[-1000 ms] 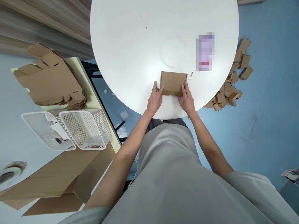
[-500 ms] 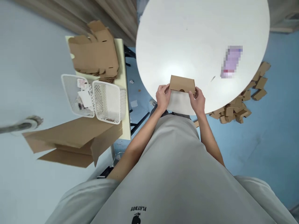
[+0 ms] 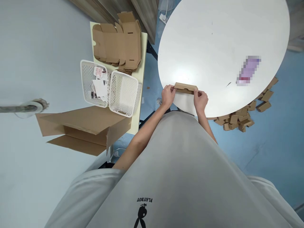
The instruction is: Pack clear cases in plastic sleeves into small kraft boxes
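A small brown cardboard box [image 3: 185, 88] is held at the near edge of the round white table [image 3: 213, 38], seen edge-on. My left hand [image 3: 167, 96] is closed on its left end. My right hand [image 3: 200, 100] is closed on its right end. Both hands keep the box just above the table's surface, close to my body.
A stack of flat cardboard blanks [image 3: 117, 41] lies on a pale side table at left, with two white mesh baskets [image 3: 109, 87] in front of it. A large open carton [image 3: 83, 129] sits below them. Several folded small boxes [image 3: 244, 115] are piled on the blue floor at right. A blurred purple item [image 3: 249, 69] lies on the table.
The box went from lying flat under both hands to being lifted and tipped edge-on. My head turned, shifting the table to the right in view.
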`<state>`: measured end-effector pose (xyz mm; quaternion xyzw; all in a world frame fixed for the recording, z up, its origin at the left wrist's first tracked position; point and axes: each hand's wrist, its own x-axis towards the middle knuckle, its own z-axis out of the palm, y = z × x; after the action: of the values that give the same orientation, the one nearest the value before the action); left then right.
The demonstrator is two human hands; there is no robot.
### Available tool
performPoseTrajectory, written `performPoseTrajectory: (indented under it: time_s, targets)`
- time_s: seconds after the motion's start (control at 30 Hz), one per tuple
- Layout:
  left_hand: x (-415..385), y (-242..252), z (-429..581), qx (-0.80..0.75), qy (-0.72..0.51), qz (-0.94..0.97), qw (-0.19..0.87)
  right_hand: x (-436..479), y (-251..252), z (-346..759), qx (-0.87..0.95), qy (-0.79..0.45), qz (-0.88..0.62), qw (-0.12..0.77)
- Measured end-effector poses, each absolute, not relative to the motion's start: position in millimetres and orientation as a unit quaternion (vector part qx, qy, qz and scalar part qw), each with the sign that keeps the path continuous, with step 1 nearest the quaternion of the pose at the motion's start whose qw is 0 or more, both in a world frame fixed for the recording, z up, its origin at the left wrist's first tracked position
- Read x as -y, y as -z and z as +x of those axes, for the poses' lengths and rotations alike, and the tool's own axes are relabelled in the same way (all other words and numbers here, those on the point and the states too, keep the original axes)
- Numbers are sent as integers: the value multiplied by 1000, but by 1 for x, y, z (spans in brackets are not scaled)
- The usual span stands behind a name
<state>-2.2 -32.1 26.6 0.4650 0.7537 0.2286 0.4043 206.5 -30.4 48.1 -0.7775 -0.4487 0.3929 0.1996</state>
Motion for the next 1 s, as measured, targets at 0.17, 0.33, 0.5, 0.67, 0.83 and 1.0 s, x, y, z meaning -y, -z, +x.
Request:
performPoseTrajectory:
  time_s: [0.17, 0.33, 0.5, 0.67, 0.83, 1.0]
  targets:
    - [18, -27, -12, -726, -230, 498, 415, 31, -56, 197, 411, -363, -813, 194]
    - [4, -35, -20, -703, -206, 533, 424, 29, -70, 192, 388, -379, -821, 178]
    - [-2, -33, -24, -686, -198, 555, 426, 28, -74, 191, 356, -371, -841, 172]
    - [-6, -30, -26, -666, -177, 575, 442, 33, -61, 197, 329, -387, -838, 198]
    - [-7, -31, -28, -637, -174, 583, 473, 50, -42, 207, 296, -413, -824, 252]
    - [-17, -22, -34, -663, -166, 500, 532, 56, -34, 209, 252, -467, -794, 297]
